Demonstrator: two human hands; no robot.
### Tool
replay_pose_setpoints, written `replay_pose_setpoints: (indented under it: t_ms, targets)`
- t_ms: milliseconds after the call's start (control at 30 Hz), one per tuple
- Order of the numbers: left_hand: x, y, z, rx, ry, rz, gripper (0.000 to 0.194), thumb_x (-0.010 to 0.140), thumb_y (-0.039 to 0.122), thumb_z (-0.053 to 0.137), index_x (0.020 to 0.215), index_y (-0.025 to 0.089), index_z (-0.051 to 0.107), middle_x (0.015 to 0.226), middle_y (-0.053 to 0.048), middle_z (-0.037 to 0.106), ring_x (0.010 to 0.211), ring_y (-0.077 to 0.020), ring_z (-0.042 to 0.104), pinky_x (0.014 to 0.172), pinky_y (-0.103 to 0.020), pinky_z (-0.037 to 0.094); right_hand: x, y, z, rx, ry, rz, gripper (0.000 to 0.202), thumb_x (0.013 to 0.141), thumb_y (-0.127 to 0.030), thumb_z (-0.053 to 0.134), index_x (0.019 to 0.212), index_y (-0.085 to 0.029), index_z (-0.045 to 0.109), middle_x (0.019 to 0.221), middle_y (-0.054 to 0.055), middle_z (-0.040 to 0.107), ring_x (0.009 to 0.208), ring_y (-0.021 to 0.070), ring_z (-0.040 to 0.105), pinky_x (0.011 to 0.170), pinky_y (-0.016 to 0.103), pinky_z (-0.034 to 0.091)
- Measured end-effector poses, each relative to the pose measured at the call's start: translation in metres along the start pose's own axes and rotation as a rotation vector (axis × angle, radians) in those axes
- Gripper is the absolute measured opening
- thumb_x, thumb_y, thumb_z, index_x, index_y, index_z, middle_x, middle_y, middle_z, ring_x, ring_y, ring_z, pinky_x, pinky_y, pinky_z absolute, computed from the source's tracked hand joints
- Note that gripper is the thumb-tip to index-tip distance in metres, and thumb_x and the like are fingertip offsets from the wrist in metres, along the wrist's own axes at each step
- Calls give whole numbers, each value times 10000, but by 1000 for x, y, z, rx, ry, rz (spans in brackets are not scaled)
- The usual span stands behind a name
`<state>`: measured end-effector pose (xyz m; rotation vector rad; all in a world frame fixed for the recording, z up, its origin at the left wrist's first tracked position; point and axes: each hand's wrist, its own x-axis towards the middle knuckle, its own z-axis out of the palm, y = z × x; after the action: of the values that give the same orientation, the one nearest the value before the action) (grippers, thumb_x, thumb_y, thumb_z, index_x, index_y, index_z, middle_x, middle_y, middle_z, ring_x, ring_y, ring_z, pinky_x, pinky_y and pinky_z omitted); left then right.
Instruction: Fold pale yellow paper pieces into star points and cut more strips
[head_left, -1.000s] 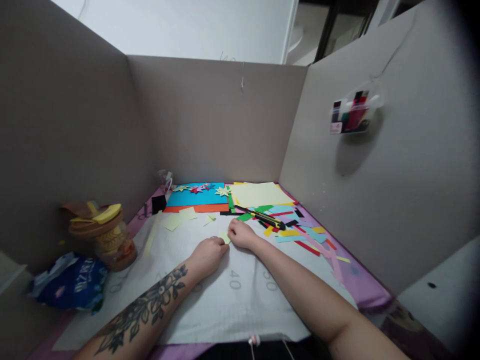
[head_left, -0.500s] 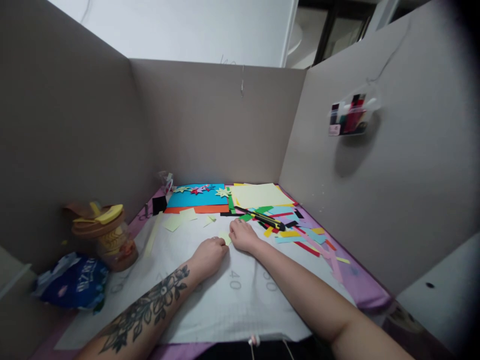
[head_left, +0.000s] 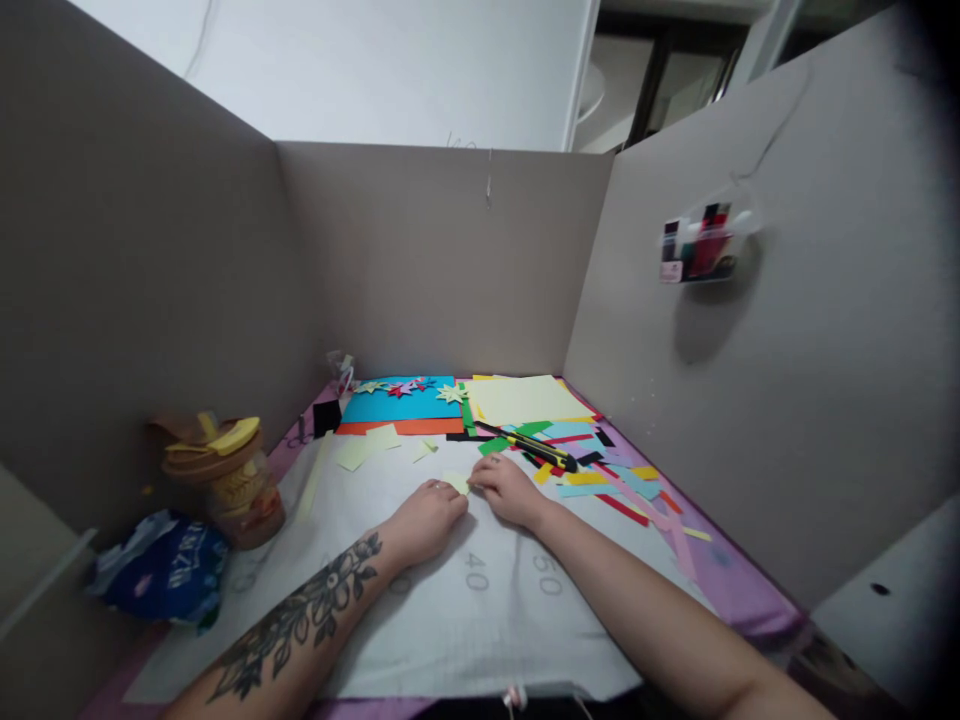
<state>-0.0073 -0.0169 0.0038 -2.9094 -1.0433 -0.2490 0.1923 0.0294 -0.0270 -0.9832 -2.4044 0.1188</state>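
Observation:
A small pale yellow-green paper piece (head_left: 456, 482) lies between my two hands at the middle of the white sheet. My left hand (head_left: 429, 520), on the tattooed arm, has its curled fingers closed on the paper's near left side. From the right, my right hand (head_left: 506, 487) pinches its right edge between thumb and fingers. Loose pale squares (head_left: 354, 455) and a small folded piece (head_left: 425, 450) rest further back to the left. A yellow and black cutter (head_left: 544, 450) lies beyond my right hand, among coloured strips.
Paper stars (head_left: 401, 388) lie on blue paper (head_left: 420, 406) at the back, beside a cream stack (head_left: 529, 400). On the left stand a brown-lidded cup (head_left: 244, 495) and a blue packet (head_left: 169, 570). Grey panels (head_left: 442, 260) enclose the table; a clear container (head_left: 701, 245) hangs right.
My right hand has moved slightly nearer and its fingers have closed in on the paper's edge. The whole view has shifted a little down and right.

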Motion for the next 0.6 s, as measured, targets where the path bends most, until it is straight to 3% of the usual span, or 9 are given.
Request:
replay_pose_setpoints:
  t_ms: [67,300,467,533,600]
  targets:
    - [-1,1,-2,8,2,16,162,832,99,424,891,182,549,903,-59,632,912,-201,563,887,-350,383,-4,-3,-1,34,-62,-84,313,750,-45,488,932,-204,687,957,44,673,920,182,529,836,314,393]
    - [0,7,-7,91,-23,-17,129,783,79,448,829,173,524,791,-68,619,810,-211,576,821,-347,407,-1,-11,-10,-302,-146,90,245,801,-139,507,933,-236,688,1002,60,677,968,248,512,774,363,374]
    - [-1,8,-8,89,-32,-68,132,769,82,454,844,172,515,817,-76,614,792,-211,575,772,-323,419,-4,-14,-8,-349,-15,99,297,773,-123,525,1036,-187,646,1065,107,641,990,260,502,820,389,381]
    - [-1,8,-7,76,-30,-77,132,774,85,450,847,172,516,817,-73,613,788,-209,574,763,-317,418,-6,-15,-6,-270,48,33,307,769,-115,527,1043,-185,647,1055,99,645,979,243,511,842,379,390]
    - [-1,7,-7,52,-23,-74,153,772,79,445,862,173,525,829,-69,618,793,-205,576,762,-312,416,-7,-17,-4,-173,25,-71,273,762,-108,528,979,-193,671,975,76,669,922,216,538,821,349,413]
